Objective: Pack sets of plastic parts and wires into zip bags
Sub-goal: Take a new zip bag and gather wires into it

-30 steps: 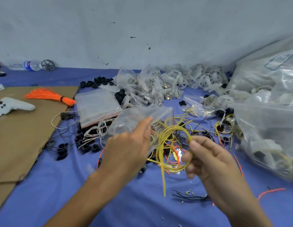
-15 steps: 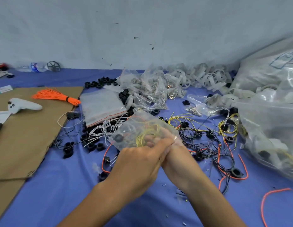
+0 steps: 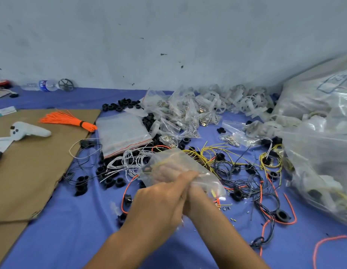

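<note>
Blue cloth (image 3: 71,239) strewn with wires (image 3: 236,171) — left hand (image 3: 159,206) grips bag (image 3: 203,171), right hand (image 3: 196,199) inside it, grip unclear — bottle (image 3: 47,85) label unreadable.

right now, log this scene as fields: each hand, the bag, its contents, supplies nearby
left hand: grips the small clear plastic zip bag near its mouth
right hand: inside the bag; grip blurred
bag contents: coiled yellow wire, small black plastic ring
surface: blue cloth strewn with loose black, yellow and orange wires
spare bags: flat stack of clear red-striped zip bags, behind left
bulk stock: large clear sack of white plastic parts, right
</note>
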Available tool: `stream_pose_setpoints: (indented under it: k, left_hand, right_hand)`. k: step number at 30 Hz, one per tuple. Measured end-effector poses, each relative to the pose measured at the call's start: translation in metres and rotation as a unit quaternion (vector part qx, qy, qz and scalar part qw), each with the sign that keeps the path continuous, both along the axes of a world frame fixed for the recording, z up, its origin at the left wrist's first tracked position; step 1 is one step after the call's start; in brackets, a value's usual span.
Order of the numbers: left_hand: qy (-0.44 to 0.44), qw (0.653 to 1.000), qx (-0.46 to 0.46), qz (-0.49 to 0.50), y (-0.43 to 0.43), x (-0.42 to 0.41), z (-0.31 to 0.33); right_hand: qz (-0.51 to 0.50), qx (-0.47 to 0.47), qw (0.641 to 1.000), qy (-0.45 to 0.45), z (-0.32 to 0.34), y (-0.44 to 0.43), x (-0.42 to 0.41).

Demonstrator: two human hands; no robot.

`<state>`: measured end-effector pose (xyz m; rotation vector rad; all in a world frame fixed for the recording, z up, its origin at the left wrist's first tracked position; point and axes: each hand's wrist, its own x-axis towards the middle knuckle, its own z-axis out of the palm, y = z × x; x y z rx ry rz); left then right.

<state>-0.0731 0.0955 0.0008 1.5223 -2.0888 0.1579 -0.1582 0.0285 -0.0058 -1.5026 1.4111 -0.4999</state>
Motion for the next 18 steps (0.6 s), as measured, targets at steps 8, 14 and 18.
stream_pose_setpoints:
  k: [8,14,18]
  left_hand:
    - [0.166,0.983,-0.002,0.079,-0.009,0.014,0.019]
    - [0.397,0.91,-0.097,0.068,-0.046,0.071,0.069]
    - [0.491,0.866,-0.084,0.046,-0.055,0.106,0.097]
  right_hand:
    - [0.327,-0.362,0.825,0.284,0.036,0.041,-0.055]
    - [0.072,-0.588,0.8,-0.093,0.048,0.053,-0.057]
    - [0.045,-0.596,0.793,-0.113,0.026,0.045,-0.029]
